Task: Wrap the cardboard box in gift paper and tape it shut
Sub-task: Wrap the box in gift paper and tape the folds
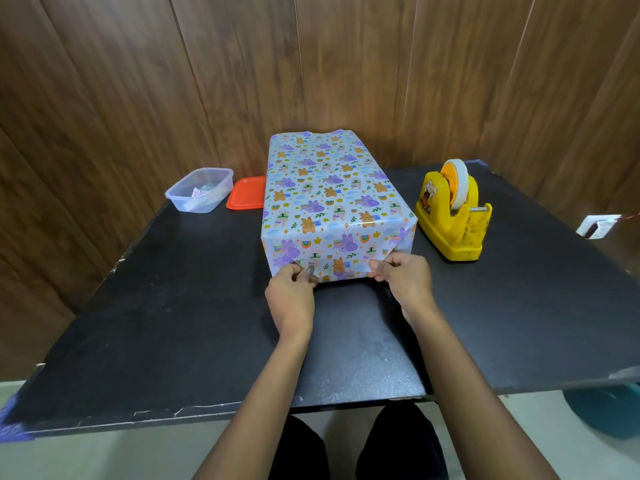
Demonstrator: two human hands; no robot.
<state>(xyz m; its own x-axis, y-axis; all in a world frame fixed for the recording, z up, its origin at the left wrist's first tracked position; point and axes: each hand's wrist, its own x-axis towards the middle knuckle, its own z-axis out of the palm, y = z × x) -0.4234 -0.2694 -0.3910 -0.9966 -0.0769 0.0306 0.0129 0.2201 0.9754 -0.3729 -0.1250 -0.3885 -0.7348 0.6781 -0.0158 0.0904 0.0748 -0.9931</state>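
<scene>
While the box (332, 202) lies ahead, left grip (291, 296) and right grip (403, 275) pinch its near edge.

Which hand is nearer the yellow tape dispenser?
Right. The right hand pinches the wrapped box at its near-right bottom edge, toward the tape dispenser; the left hand pinches the near-left edge, farther away.

Left hand (291, 299): we see it bare.
Right hand (405, 282): bare likewise.
Forearms (450, 358): both bare.
Trousers (401, 445): black, covering both knees.
</scene>
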